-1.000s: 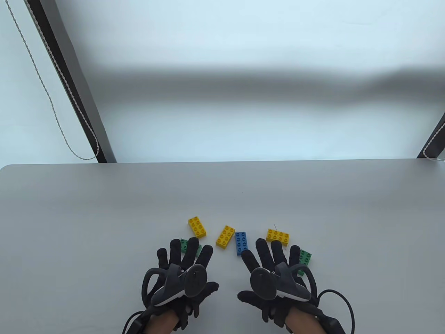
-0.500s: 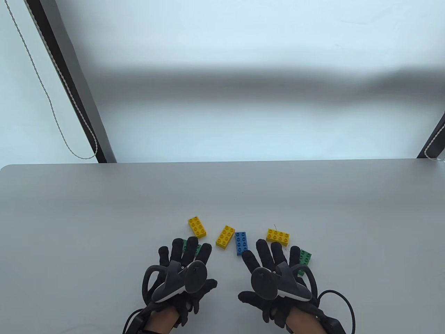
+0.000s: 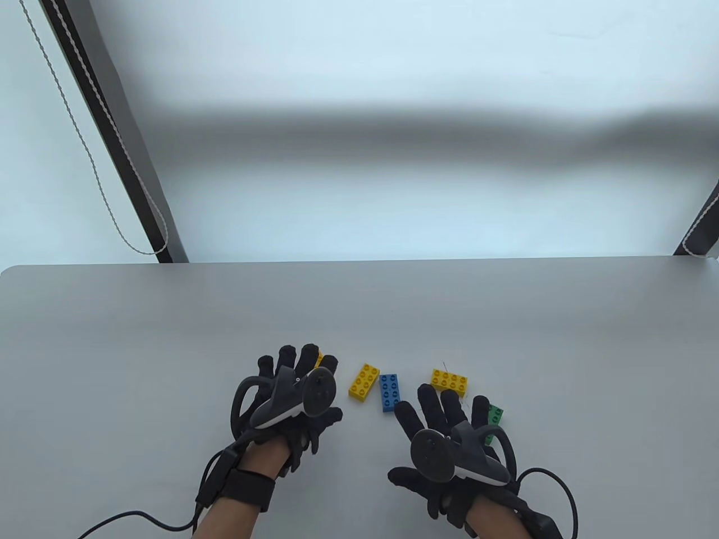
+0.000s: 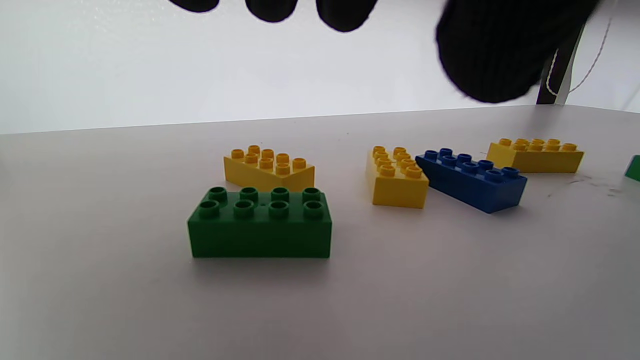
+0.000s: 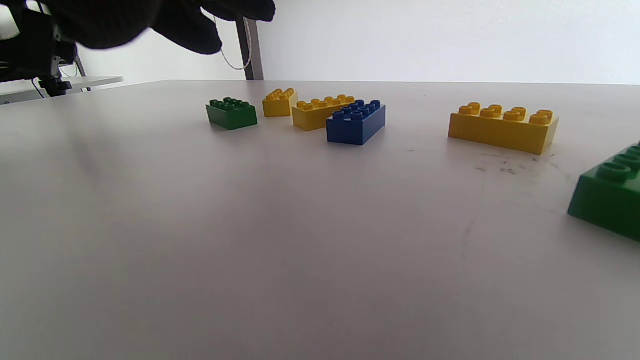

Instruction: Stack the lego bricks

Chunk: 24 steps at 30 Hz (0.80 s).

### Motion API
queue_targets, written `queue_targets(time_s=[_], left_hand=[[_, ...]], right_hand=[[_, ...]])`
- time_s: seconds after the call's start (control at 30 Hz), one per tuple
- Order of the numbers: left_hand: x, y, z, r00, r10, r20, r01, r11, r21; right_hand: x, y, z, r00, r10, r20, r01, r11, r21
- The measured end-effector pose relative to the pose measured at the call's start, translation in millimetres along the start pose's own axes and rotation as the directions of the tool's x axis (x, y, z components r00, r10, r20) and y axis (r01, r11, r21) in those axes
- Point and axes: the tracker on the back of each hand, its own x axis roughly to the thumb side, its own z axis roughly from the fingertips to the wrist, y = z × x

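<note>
Several Duplo bricks lie singly on the grey table. My left hand is open with fingers spread. It hovers over the left green brick and the left yellow brick, hiding both in the table view except a yellow sliver. In the left wrist view its fingertips hang clear above the bricks. A middle yellow brick touches a blue brick. My right hand is open and empty, fingers spread, near the right yellow brick, partly covering the right green brick.
The table's far edge runs across the middle of the table view, with a dark frame post and a hanging cord behind it at left. Glove cables trail toward the near edge.
My left hand has moved forward, away from the near edge, and now covers the left green brick and most of the left yellow brick. My right hand has hardly moved. No brick has shifted.
</note>
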Motion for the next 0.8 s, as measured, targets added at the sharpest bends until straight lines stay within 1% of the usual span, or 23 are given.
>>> queue_targets(time_s=[0.13,0.4,0.57,0.67,0.8], left_hand=[[-2.3,-2.3,-23.9,1.000,-0.016,-0.005,0.015,0.998,-0.061],[-12.6,-15.4,-61.8,0.995,-0.078,-0.068,0.066,0.983,-0.169],[-15.0,-25.6,-75.2,0.992,-0.088,-0.087,0.066,0.971,-0.229],[-17.0,-30.9,-80.3,0.990,-0.100,-0.101,0.072,0.965,-0.253],[-20.5,-35.9,-84.0,0.989,-0.077,-0.128,0.040,0.960,-0.276]], right_hand=[[-1.7,-0.5,0.2,1.000,-0.007,-0.002,0.007,1.000,-0.002],[-5.5,-1.6,0.6,1.000,-0.026,-0.005,0.026,1.000,0.001],[-5.9,-2.0,0.6,0.999,-0.032,-0.002,0.032,0.999,0.001],[-6.6,-2.3,0.8,0.999,-0.037,-0.002,0.037,0.999,0.003],[-7.1,-2.4,0.8,0.999,-0.043,-0.001,0.043,0.999,0.005]])
